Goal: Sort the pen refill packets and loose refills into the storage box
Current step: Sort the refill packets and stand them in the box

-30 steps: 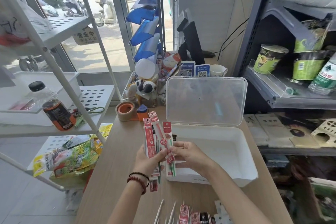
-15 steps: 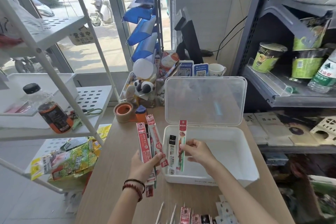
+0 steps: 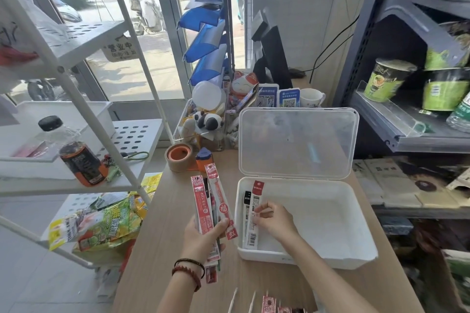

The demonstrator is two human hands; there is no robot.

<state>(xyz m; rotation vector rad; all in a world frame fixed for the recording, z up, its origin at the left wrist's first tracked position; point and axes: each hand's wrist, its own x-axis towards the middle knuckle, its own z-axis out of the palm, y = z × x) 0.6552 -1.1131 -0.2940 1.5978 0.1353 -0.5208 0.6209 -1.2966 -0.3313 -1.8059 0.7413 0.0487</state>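
On the table (image 3: 162,223), the left hand (image 3: 203,236) has its grip clamped round a fan of red packets (image 3: 203,201), long and narrow, held upright just left of the storage box (image 3: 330,258). The white box stands with its clear lid (image 3: 297,142) tipped up at the back. Inside, along the left wall, are two packets (image 3: 250,239), one black-topped and one red-topped, with white backs and barcodes at the near end. The right hand (image 3: 276,220) pinches them, its grip closed on their middle. Loose refills (image 3: 233,301) lie at the near table edge.

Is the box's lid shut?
No, the clear lid stands open, upright behind the white box.
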